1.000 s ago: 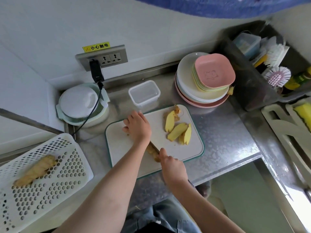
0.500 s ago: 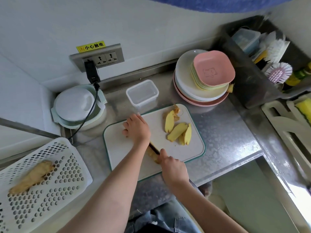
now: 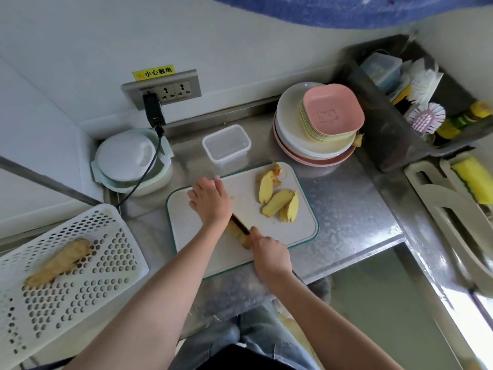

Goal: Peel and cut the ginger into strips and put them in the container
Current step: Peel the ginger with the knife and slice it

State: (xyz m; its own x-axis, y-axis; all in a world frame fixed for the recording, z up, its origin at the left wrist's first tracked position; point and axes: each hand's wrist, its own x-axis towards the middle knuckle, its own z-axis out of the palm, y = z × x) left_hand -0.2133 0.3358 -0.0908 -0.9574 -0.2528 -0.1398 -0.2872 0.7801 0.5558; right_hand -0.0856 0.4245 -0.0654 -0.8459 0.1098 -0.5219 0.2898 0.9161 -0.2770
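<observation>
Head view, looking down from where I watch: a white rectangular cutting board with a green rim [image 3: 298, 228] lies on a mottled stainless-steel counter [image 3: 349, 209]. On the board's left part, the left hand [image 3: 210, 200] lies palm down with its fingers [image 3: 198, 192] curled over something I cannot make out beneath them. Near the board's front edge, the right hand [image 3: 269, 253] grips the handle of a dark-bladed kitchen knife [image 3: 240, 225], its fingers wrapped around it; the blade runs diagonally from that hand up under the left hand. A tan piece of ginger [image 3: 238, 236] lies against the blade between the two hands. On the board's right part rest several peeled pale-yellow ginger slices [image 3: 277, 202], some overlapping, with a scrap of peel behind them. Just behind the board stands a clear rectangular plastic container [image 3: 226, 144], with nothing visible inside. At the left, a white perforated plastic basket [image 3: 106, 263] holds one unpeeled ginger root [image 3: 58, 261]. Behind the board to the right sits a stack of round white plates topped by square pink dishes [image 3: 320, 124]. At the back left stands a round pale-green lidded appliance [image 3: 128, 161], its black cord leading up to a wall socket [image 3: 170, 89].
</observation>
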